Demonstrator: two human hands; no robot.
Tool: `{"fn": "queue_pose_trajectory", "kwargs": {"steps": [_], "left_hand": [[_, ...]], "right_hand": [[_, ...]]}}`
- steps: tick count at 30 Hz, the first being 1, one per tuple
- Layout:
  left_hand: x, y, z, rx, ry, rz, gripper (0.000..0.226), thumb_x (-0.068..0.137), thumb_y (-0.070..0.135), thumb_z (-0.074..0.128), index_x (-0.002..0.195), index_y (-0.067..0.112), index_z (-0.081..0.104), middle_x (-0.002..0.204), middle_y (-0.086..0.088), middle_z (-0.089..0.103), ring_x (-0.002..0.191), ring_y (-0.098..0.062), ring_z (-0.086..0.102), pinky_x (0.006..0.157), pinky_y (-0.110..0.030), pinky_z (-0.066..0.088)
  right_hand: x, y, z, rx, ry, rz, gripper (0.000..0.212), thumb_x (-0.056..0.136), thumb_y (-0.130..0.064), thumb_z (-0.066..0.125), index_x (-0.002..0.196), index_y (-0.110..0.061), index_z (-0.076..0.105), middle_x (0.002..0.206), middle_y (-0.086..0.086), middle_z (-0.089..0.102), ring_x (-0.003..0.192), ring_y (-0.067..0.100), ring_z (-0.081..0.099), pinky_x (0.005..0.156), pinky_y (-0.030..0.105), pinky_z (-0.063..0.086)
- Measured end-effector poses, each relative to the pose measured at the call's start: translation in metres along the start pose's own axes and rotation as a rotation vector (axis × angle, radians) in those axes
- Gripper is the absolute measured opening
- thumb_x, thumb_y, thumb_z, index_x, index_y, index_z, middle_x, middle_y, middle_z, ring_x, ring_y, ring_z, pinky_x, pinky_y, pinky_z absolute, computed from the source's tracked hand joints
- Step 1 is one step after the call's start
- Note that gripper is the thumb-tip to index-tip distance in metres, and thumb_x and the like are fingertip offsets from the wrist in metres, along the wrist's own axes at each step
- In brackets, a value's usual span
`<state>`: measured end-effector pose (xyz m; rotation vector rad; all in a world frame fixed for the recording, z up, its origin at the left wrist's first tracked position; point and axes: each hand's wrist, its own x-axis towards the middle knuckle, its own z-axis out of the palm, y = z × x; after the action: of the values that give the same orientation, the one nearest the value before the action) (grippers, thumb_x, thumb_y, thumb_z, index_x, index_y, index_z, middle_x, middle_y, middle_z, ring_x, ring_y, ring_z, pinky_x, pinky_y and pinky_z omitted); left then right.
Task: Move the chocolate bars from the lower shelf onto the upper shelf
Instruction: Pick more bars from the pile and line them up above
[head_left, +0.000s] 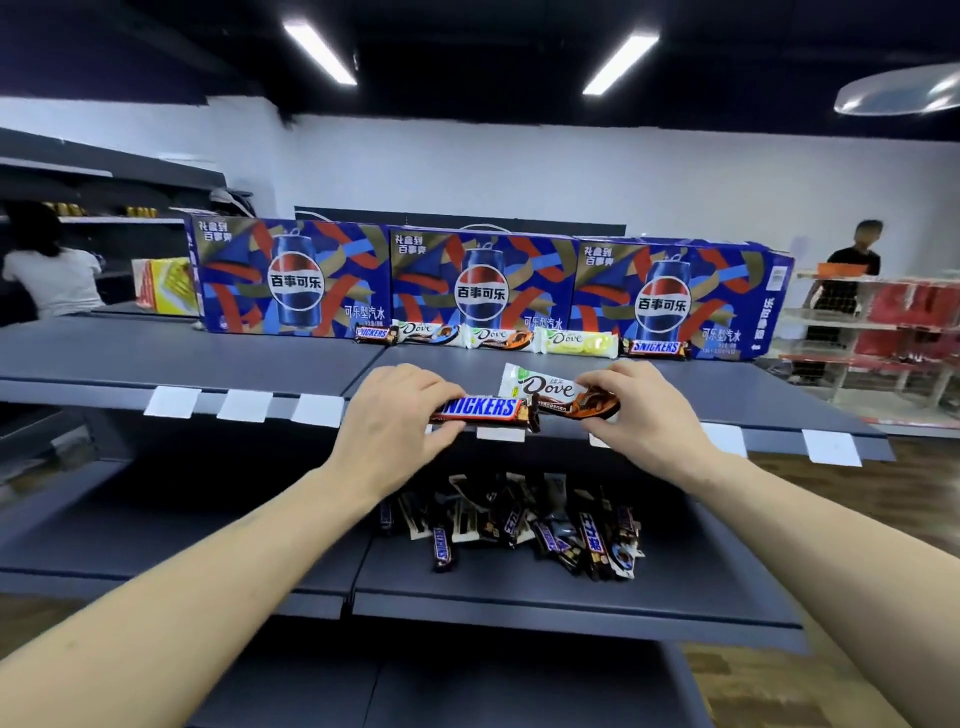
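My left hand (392, 415) grips a Snickers bar (485, 410) by its left end, just over the front edge of the upper shelf (260, 358). My right hand (641, 410) pinches a white and brown Dove bar (553, 395) by its right end, beside the Snickers. A row of several Snickers and Dove bars (519, 339) lies at the back of the upper shelf. On the lower shelf (701, 571) a loose pile of chocolate bars (519, 525) sits in shadow under my hands.
Three blue Pepsi cartons (483, 283) stand along the back of the upper shelf behind the row. White price tags (244, 406) hang on the shelf's front lip. A person in white stands far left, another in black far right by a red rack (893, 322).
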<state>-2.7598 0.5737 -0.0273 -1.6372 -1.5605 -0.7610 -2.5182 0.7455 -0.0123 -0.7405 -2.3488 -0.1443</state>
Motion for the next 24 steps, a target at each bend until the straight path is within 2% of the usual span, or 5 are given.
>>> {"fn": "queue_pose_trajectory", "kwargs": {"steps": [5,11,17,24], "left_hand": [[0.022,-0.04,0.019,0.031,-0.024,-0.02,0.027,0.074,0.035,0.077,0.096,0.023,0.07,0.09,0.008,0.069,0.084,-0.016,0.061,0.077,-0.031,0.044],[0.052,-0.065,0.046,-0.01,-0.063,-0.016,0.025,0.072,0.033,0.079,0.094,0.023,0.071,0.086,0.007,0.069,0.083,-0.018,0.061,0.075,-0.031,0.043],[0.076,-0.071,0.076,-0.051,-0.092,0.022,0.024,0.073,0.034,0.079,0.092,0.023,0.072,0.082,0.007,0.067,0.079,-0.018,0.061,0.07,-0.032,0.044],[0.093,-0.054,0.111,-0.07,-0.158,0.012,0.027,0.072,0.038,0.079,0.095,0.025,0.072,0.085,0.008,0.068,0.083,-0.017,0.061,0.073,-0.032,0.044]], "right_hand": [[0.042,0.0,0.017,-0.01,-0.036,0.011,0.046,0.083,-0.031,0.073,0.127,-0.027,0.059,0.118,-0.009,0.057,0.117,0.014,0.045,0.088,0.031,0.045],[0.07,0.012,0.035,-0.041,-0.075,0.056,0.049,0.087,-0.034,0.07,0.134,-0.027,0.055,0.126,-0.009,0.054,0.122,0.013,0.043,0.093,0.027,0.039],[0.082,0.035,0.037,-0.09,-0.09,0.11,0.05,0.088,-0.035,0.069,0.135,-0.029,0.055,0.127,-0.007,0.054,0.122,0.015,0.043,0.094,0.032,0.043],[0.086,0.074,0.035,-0.126,-0.109,0.123,0.048,0.087,-0.034,0.07,0.133,-0.027,0.057,0.125,-0.005,0.056,0.12,0.018,0.045,0.094,0.034,0.045]]}}
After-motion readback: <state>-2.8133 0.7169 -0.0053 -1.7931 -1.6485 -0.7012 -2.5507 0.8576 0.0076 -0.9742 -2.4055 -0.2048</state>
